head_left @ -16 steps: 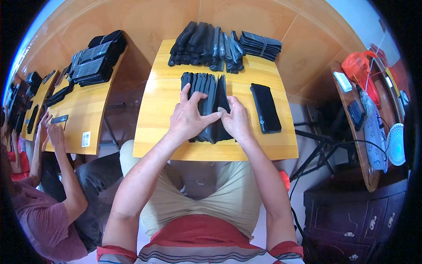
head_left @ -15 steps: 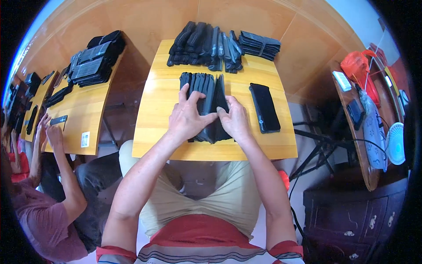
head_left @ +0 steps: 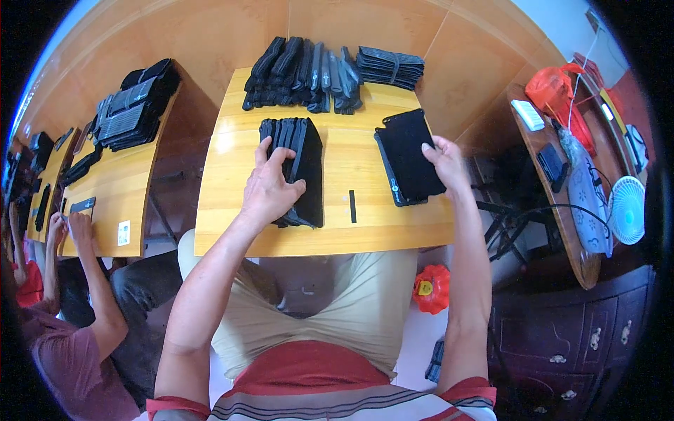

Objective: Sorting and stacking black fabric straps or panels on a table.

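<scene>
A row of black, flat fabric pieces (head_left: pixel 309 161) stands on edge, packed together, on the wooden table (head_left: pixel 232 168). My left hand (head_left: pixel 269 188) grips this row, with bent fingers over its top and the thumb against its right face. Farther right, my right hand (head_left: pixel 446 163) pinches the right edge of another black fabric piece (head_left: pixel 414 158), thumb on top. This piece bears a small white mark and overlaps one lying beneath it. Between the two groups lies a short, narrow black strip (head_left: pixel 352 207).
More black pieces in bundles (head_left: pixel 302 74) line the table's far side, beside a banded stack (head_left: pixel 390 67). At left, a co-worker's hands (head_left: pixel 70 228) work at another table with black stacks (head_left: pixel 133 105). A side table (head_left: pixel 586 242) on the right holds a small fan (head_left: pixel 627 210).
My right hand has moved right from the row, carrying a black fabric piece onto the one lying there. My left hand stays on the row. The narrow strip now shows. The view has shifted slightly.
</scene>
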The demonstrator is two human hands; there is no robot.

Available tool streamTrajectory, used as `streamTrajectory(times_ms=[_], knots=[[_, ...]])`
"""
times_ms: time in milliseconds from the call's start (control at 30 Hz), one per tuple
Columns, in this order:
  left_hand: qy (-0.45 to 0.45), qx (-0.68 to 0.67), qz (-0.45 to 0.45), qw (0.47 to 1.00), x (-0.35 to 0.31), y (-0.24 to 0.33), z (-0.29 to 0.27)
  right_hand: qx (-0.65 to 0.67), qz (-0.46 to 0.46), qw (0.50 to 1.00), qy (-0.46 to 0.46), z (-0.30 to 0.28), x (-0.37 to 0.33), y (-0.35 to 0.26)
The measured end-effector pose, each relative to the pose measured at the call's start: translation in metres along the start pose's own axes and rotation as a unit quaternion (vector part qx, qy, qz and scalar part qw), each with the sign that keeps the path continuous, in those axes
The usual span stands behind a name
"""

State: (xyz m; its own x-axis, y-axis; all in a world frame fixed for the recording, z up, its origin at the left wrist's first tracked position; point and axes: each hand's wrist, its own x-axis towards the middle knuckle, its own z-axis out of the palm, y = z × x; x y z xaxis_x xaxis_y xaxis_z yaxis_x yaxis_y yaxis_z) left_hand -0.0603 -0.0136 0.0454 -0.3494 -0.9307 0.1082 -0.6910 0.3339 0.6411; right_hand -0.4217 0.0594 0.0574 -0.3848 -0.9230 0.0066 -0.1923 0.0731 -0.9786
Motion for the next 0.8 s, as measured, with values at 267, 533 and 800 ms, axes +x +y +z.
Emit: streamTrajectory(times_ms=[267,533,800], knots=[[-0.001,0.023,-0.002,1.000,-0.001,0.000,-0.002,0.057,0.012,0.998,-0.011,0.014,0.000,0.040],[0.005,0.013,0.007,1.000,-0.002,-0.002,-0.003,-0.410,0.003,0.902,0.136,0.030,0.002,0.048],[0.001,-0.002,0.002,1.000,-0.002,0.000,-0.003,-0.449,-0.013,0.887,0.105,0.022,0.007,0.041]])
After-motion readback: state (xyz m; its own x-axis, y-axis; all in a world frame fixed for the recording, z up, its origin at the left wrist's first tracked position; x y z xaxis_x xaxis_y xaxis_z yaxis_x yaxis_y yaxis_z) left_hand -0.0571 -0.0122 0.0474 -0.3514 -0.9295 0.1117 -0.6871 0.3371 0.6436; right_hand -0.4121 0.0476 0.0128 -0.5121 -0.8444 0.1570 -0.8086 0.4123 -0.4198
